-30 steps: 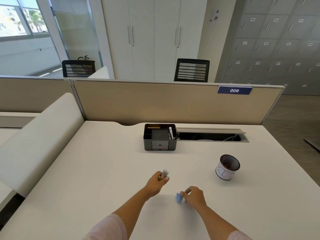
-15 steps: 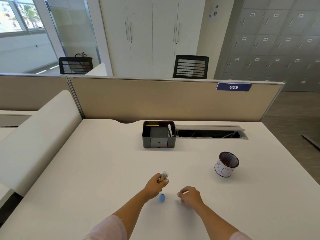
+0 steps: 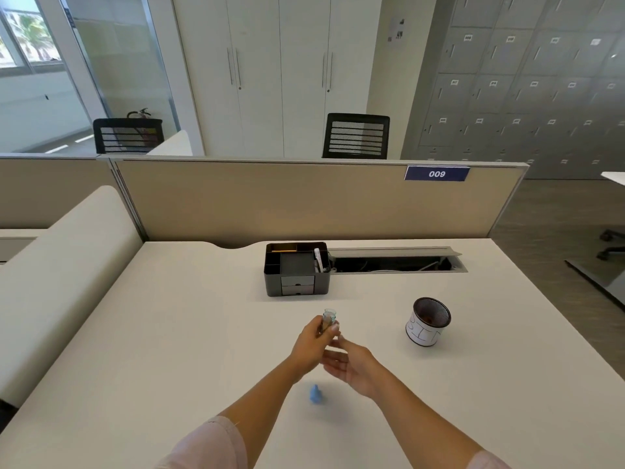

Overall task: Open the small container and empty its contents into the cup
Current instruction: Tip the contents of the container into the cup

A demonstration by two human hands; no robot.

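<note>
Fingers of my left hand are closed around the small container, a clear little vial, and they hold it upright above the desk with its open mouth on top; I judge this is so that nothing inside falls out before it is over the cup. What is inside I cannot tell, it is too small in the view. My right hand is just beside the left one, with its fingers spread and holding nothing, and the fingertips come close to the bottom of the vial; whether they touch it I cannot say. It looks ready to take the vial or to steady it. Nearer to me the blue cap lies alone on the desk between my two forearms, so the opening step seems done, and the cap is put where it does not stand in the way of the pouring. The cup stands to the right, well apart from my hands, and it leans a little with its dark mouth turned toward me. I think the next move is to carry the vial over this mouth and tip it. Behind, the black organiser stays out of the way.
</note>
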